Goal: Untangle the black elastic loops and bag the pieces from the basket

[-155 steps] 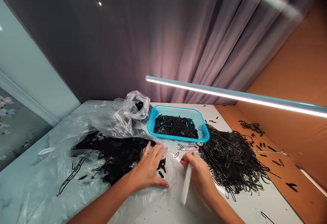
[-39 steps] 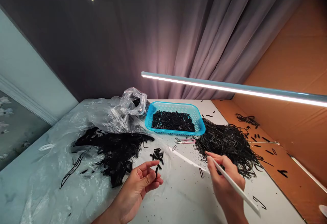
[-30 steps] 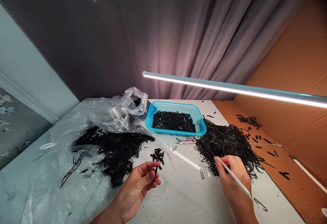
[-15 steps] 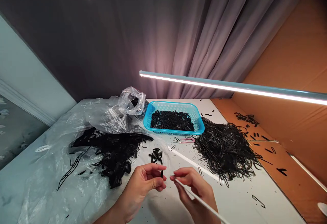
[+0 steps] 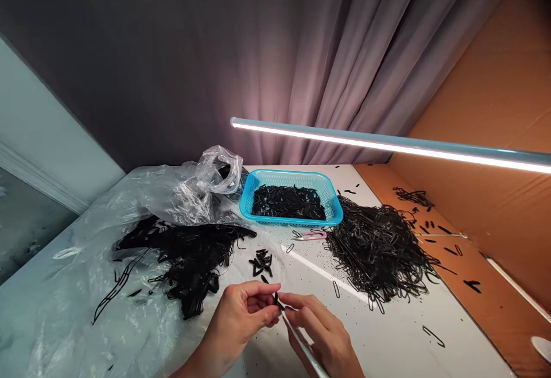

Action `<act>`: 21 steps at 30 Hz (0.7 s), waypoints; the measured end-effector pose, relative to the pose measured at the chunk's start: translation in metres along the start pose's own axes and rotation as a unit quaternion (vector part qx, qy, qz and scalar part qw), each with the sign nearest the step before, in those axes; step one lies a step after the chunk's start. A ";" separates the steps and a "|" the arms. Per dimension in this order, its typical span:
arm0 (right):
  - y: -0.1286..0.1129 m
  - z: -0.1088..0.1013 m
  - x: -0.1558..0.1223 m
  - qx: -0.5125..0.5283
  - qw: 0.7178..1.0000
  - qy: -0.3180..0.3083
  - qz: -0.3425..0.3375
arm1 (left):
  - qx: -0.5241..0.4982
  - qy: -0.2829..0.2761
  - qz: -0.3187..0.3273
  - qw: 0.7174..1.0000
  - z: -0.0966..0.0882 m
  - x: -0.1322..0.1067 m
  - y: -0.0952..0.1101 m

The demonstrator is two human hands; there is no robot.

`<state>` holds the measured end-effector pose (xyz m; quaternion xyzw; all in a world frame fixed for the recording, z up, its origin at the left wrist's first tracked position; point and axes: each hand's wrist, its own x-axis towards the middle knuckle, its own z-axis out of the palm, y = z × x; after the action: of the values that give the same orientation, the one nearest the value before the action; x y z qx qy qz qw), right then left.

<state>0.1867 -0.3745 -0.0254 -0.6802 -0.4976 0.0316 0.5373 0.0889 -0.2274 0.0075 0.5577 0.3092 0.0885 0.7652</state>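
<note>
My left hand (image 5: 239, 317) pinches a small black strip (image 5: 276, 297) between thumb and forefinger. Close against it on the right, my right hand (image 5: 325, 323) grips a thin white stick (image 5: 307, 352) that slants down toward the bottom edge. The stick's dark tip meets the black strip or lies right beside it; the fingers partly hide the spot. Just beyond my fingertips lies a little heap of short black pieces (image 5: 262, 262).
A blue basket (image 5: 290, 222) holds many black pieces. Left are a tangled black pile (image 5: 189, 263) and clear plastic sheeting (image 5: 142, 303); right, a heap of black loops (image 5: 379, 251). Pink-handled snips (image 5: 316, 235) lie by the basket. A lit tube lamp (image 5: 387, 145) crosses above.
My right hand has moved left with the white stick, closing the gap to my left hand. The stick's tip is now at the black strip, and the stick stands steeper.
</note>
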 end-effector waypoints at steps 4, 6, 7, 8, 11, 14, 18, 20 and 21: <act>0.001 0.005 -0.002 0.008 1.000 0.008 -0.012 | 0.021 0.015 0.020 0.999 0.001 -0.001 0.000; -0.001 0.005 -0.001 0.016 1.000 0.005 -0.010 | 0.027 0.016 0.032 0.999 0.001 -0.001 -0.001; -0.003 0.004 -0.001 0.020 1.000 0.001 -0.007 | 0.030 0.017 0.034 0.999 0.001 -0.001 -0.002; -0.004 0.003 0.000 0.023 1.000 -0.005 -0.004 | 0.035 0.019 0.035 0.999 0.001 -0.001 -0.002; -0.007 0.000 0.001 0.026 0.999 -0.033 0.003 | 0.047 0.032 0.040 0.998 0.003 0.000 0.000; -0.006 0.003 0.002 0.026 0.999 -0.023 0.006 | 0.041 0.037 0.038 0.998 0.004 0.001 0.002; -0.006 0.011 0.001 0.037 0.999 0.029 0.017 | 0.023 0.038 0.028 0.999 0.005 0.001 0.001; -0.008 0.012 0.001 0.044 0.998 0.039 0.031 | 0.028 0.040 0.033 0.998 0.005 0.002 0.001; -0.010 0.012 0.001 0.045 0.997 0.041 0.042 | 0.033 0.040 0.038 0.998 0.005 0.002 0.000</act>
<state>0.1740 -0.3661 -0.0227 -0.6761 -0.4445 0.0485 0.5856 0.0930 -0.2303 0.0081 0.5901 0.3214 0.1294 0.7292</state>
